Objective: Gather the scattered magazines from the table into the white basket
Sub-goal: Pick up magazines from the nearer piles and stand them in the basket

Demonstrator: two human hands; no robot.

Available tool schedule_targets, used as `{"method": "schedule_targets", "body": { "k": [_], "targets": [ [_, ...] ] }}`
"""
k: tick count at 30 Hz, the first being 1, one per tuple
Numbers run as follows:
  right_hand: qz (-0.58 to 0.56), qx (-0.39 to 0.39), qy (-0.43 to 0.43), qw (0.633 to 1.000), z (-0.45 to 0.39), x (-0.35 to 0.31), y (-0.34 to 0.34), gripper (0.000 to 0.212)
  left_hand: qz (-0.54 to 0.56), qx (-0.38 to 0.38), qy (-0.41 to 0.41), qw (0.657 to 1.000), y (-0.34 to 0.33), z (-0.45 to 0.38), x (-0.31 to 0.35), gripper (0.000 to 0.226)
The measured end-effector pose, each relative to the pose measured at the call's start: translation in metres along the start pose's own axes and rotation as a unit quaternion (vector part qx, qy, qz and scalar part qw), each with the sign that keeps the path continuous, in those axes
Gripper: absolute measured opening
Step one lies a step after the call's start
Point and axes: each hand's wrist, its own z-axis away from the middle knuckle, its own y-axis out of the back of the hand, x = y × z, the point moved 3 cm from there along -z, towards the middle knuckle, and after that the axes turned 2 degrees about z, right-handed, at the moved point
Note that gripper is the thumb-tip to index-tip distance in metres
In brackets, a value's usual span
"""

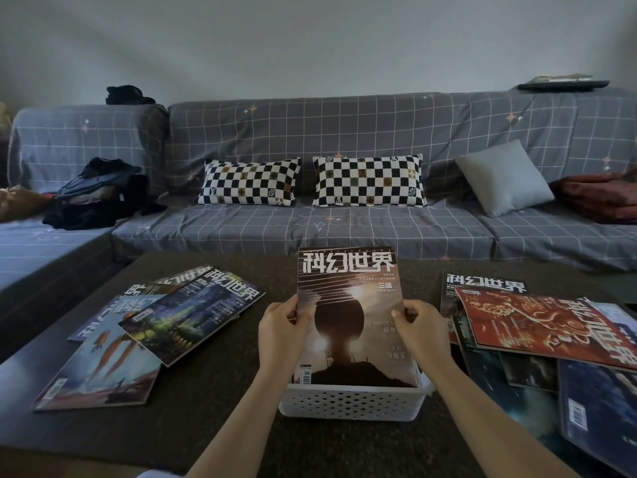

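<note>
A brown-covered magazine (348, 305) stands upright with its lower edge inside the white basket (351, 401) at the table's front centre. My left hand (282, 332) grips its left edge and my right hand (418, 329) grips its right edge. Several magazines lie overlapping on the left, topped by a dark blue one (193, 315) with a pale blue one (103, 370) nearer me. On the right lies another spread, with a red magazine (541, 326) on top of dark ones (599, 405).
The dark table (220, 408) runs up to a grey checked sofa (344, 232) behind it. Two chequered cushions (368, 181), a grey cushion (503, 177) and dark clothes (100, 194) lie on the sofa.
</note>
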Motion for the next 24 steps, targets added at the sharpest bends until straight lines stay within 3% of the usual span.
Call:
{"method": "schedule_targets", "body": {
  "k": [3,9,14,24],
  "targets": [
    [-0.043,0.002,-0.016,0.999,0.004,-0.002,0.003,0.045,0.037,-0.010,0.014,0.999,0.002,0.002,0.003,0.044],
    [-0.100,0.036,0.041,0.993,0.020,-0.028,0.002,0.028,0.050,-0.001,0.035,0.998,0.021,0.004,0.000,0.031],
    [-0.141,-0.021,0.124,0.982,0.030,-0.081,-0.018,0.025,0.048,-0.024,0.035,0.998,0.046,-0.005,-0.005,0.027],
    [-0.131,-0.199,0.167,0.957,0.026,-0.160,-0.112,0.024,0.055,0.003,0.076,0.996,0.106,-0.038,-0.064,0.021]
  ]
}}
